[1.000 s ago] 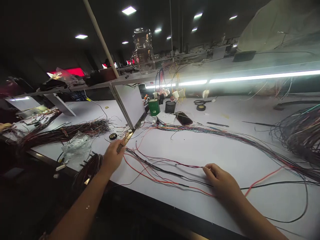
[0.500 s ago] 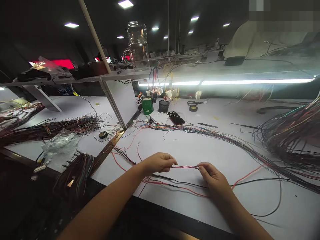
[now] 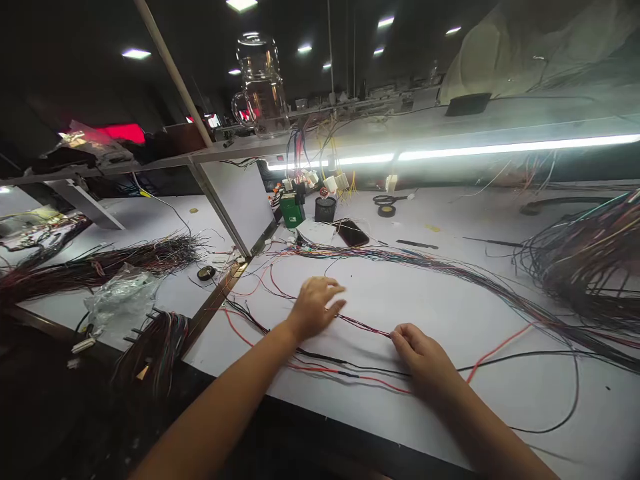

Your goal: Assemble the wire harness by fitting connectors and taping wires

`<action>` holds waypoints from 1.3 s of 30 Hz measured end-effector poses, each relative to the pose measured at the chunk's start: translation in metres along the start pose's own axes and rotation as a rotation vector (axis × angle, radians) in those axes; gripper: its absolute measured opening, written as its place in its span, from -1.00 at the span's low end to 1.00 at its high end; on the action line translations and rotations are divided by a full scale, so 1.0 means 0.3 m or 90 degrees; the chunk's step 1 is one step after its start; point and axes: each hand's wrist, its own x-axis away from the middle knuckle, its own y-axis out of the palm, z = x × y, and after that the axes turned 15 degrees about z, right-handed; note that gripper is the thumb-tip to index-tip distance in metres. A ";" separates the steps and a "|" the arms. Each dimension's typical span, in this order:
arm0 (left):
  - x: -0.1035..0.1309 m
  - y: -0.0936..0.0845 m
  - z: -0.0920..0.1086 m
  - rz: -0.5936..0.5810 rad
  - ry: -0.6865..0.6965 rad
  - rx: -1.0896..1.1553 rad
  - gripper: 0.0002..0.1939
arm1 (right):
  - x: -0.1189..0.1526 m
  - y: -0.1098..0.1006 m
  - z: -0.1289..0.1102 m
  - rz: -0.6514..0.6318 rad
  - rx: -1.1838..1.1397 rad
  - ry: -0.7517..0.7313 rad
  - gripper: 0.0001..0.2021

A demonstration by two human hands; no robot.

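Between thumb and fingers, my right hand (image 3: 417, 347) pinches a few thin dark red wires (image 3: 365, 326), which run left toward my other hand. My left hand (image 3: 316, 307) is over the table with its thumb and fingers apart, slightly blurred, and the wires pass behind or under it. In front of both hands lie a black wire (image 3: 373, 368) and a red wire (image 3: 383, 382), each with a dark sleeve section. Beyond my hands a long bundle of many-coloured wires (image 3: 425, 265) stretches across the table.
A phone (image 3: 351, 233), scissors (image 3: 387, 199), a tape roll (image 3: 387, 211) and a green box (image 3: 292, 211) stand or lie at the back. Thick wire heaps (image 3: 595, 260) fill the right. Left of the divider (image 3: 237, 200) are a plastic bag (image 3: 125, 297) and more wire bundles. A glass jar (image 3: 263, 87) stands on the shelf.
My left hand has let go of the dark red wires, opened and moved up and slightly left. My right hand keeps its pinch. The view has shifted slightly.
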 end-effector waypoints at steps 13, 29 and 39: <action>-0.045 0.093 0.178 -0.247 0.160 0.083 -0.70 | 0.022 0.023 0.018 -0.069 0.100 -0.088 -0.84; 0.005 -0.146 -0.149 -0.132 0.002 0.019 -0.59 | -0.018 -0.006 0.020 -0.101 -0.025 0.001 -0.54; -0.024 -0.162 0.091 -0.274 -0.155 0.159 -0.42 | -0.019 0.013 0.010 -0.055 0.038 0.050 -0.55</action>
